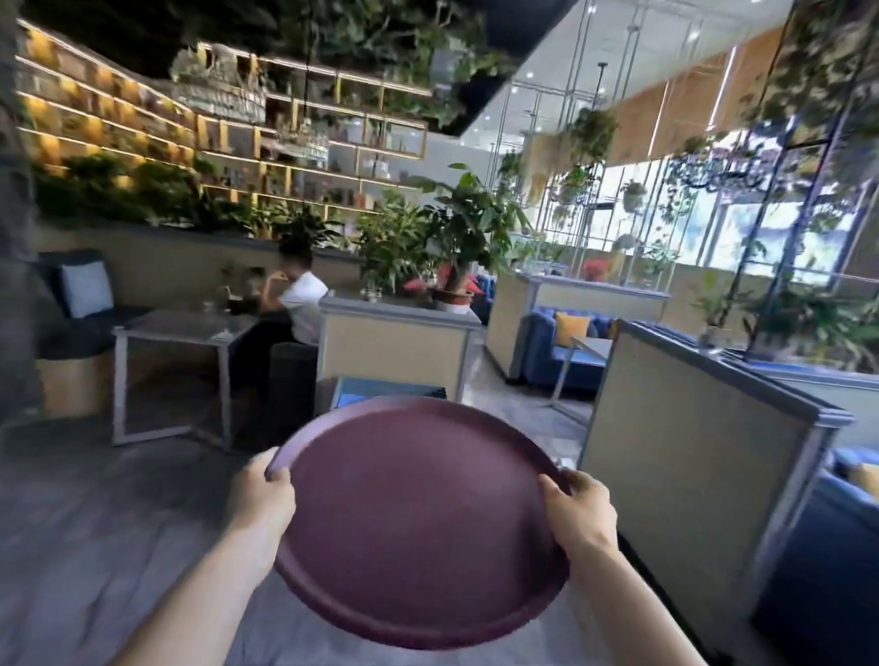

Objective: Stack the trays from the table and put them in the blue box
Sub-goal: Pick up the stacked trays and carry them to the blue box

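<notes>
Up close, both hands are gripping a round maroon tray [418, 522] in mid-air: left hand [262, 497] fingers curling over its left rim, right hand [581, 511] closing on the right rim. Beyond its far edge, the blue box [359, 392] is peeking out on the floor.

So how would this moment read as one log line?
phase: carrying | left hand: grips tray rim | right hand: grips opposite rim | blue box: ahead, behind tray
</notes>
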